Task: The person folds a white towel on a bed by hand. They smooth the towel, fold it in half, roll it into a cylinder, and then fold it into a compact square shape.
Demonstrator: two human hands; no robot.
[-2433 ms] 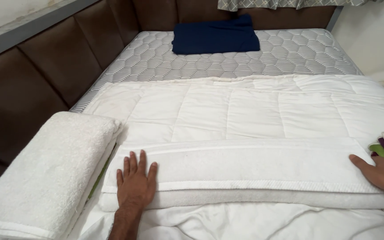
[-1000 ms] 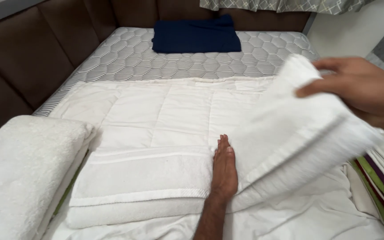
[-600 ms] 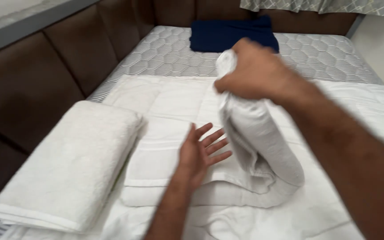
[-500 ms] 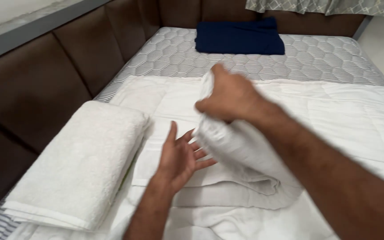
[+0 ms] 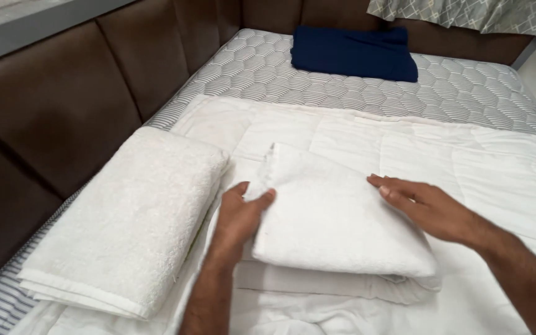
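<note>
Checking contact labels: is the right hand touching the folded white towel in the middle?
Touching. The head view shows the right hand lying flat on the folded white towel, fingertips pressed into its top with no gap.

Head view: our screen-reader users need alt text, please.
Both hands, left hand and right hand, rest on a folded white towel on a white quilt. Another folded white towel lies left; a navy cloth lies beyond.
</note>
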